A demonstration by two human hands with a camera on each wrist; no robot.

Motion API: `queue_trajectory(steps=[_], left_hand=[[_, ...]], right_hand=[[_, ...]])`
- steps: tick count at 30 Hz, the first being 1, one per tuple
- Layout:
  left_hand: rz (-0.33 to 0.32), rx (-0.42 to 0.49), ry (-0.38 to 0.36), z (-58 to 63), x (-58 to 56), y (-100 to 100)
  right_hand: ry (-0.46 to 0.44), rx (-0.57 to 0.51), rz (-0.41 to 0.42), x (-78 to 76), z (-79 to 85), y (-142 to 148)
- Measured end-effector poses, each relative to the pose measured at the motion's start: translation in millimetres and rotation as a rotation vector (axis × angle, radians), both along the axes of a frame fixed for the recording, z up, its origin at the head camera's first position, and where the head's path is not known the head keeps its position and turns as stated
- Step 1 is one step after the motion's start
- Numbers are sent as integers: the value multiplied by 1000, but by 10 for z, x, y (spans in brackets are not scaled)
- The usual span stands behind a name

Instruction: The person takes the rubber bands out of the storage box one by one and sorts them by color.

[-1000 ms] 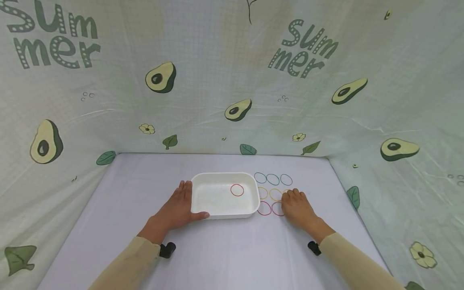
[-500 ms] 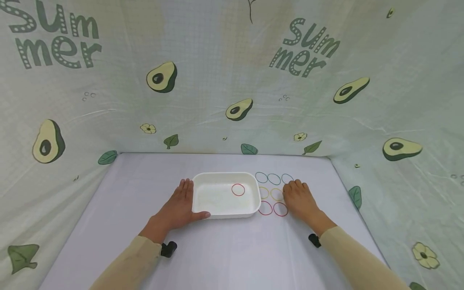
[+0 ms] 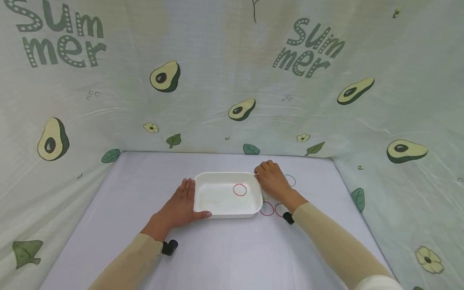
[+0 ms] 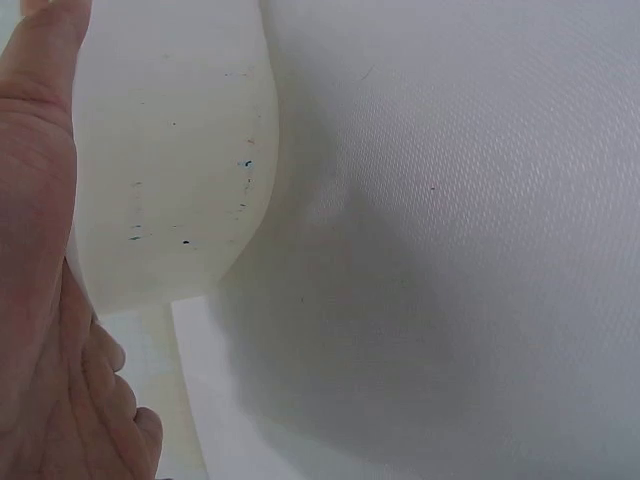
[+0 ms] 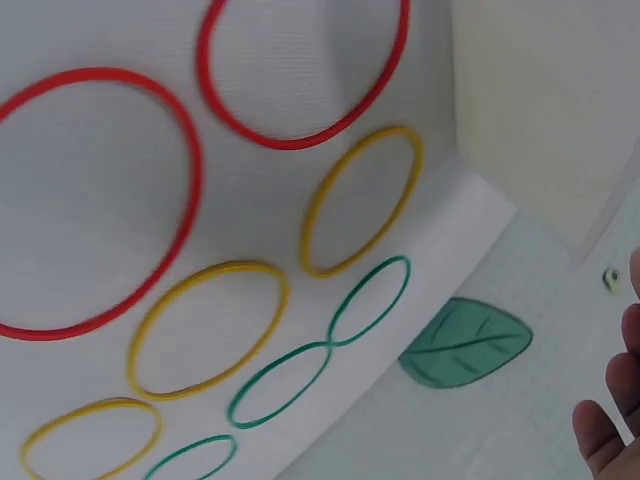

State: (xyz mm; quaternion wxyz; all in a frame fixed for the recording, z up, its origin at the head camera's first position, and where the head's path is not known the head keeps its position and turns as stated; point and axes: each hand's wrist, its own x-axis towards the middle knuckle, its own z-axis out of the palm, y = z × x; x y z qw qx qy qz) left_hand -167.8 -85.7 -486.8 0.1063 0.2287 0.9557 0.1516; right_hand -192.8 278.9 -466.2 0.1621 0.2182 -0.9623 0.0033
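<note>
A white rectangular tray [image 3: 221,201] sits mid-table with one red rubber band [image 3: 239,189] lying in it. My left hand [image 3: 179,207] rests against its left end, fingers straight along the side and thumb along the front wall. At the tray's back right corner is my right hand [image 3: 272,179], fingers loosely bent; no band shows in it, and whether it touches the rim I cannot tell. Beneath and beside that arm lie red bands [image 5: 190,170], yellow bands [image 5: 285,300] and green bands [image 5: 235,400] in rows, partly hidden in the head view.
A white cloth covers the table [image 3: 224,249]. Behind and at the sides hangs a pale curtain [image 3: 203,121] printed with avocados and leaves. The tray stands just left of the rows of bands.
My right hand has moved left and away from me, from the right end of the rows to the tray's back right corner. The left hand and tray stay in place.
</note>
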Motion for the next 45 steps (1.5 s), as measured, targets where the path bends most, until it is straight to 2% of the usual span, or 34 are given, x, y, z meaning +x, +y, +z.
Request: queue_trajectory(steps=[4, 8, 13, 16, 20, 27, 36, 45], left_hand=[[1, -1, 1, -9, -10, -9], [-4, 3, 5, -7, -12, -20], [-4, 5, 2, 15, -10, -31], [5, 2, -7, 21, -13, -39], [14, -7, -21, 8, -20, -48], [13, 2, -29, -19, -25, -42], [0, 1, -31, -39, -12, -22], [2, 3, -32, 6, -3, -25]], right_hand=[[-1, 102, 111, -125, 40, -220], [5, 245, 222, -206, -3, -358], [72, 428, 330, -281, -78, -473], [90, 487, 378, -319, -92, -542], [78, 546, 409, -362, -102, -617], [115, 654, 484, -431, -186, -689], [88, 771, 527, -414, -270, -740], [127, 794, 546, -491, -313, -760]])
